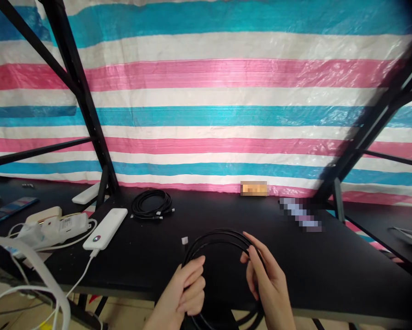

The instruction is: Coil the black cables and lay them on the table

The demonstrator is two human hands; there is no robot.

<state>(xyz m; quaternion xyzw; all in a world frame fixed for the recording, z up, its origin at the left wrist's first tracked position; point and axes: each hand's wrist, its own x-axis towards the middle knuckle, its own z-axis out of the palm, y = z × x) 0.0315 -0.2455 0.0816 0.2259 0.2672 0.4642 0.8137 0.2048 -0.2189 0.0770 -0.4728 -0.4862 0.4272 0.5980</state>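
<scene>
A black cable (219, 238) is wound into a loop above the near edge of the black table (329, 270). My left hand (187, 293) is closed around the loop's left side. My right hand (266, 279) grips the loop's right side, fingers curled over the strands. A small white plug end (184, 240) sticks out at the loop's upper left. A second coiled black cable (151, 205) lies on the table farther back, left of centre, apart from both hands.
A white power bank (106, 228) with a white lead lies at the left, beside white chargers and cables (54, 227). Black frame posts (85, 105) rise at left and right. A striped tarp (226, 91) hangs behind the table.
</scene>
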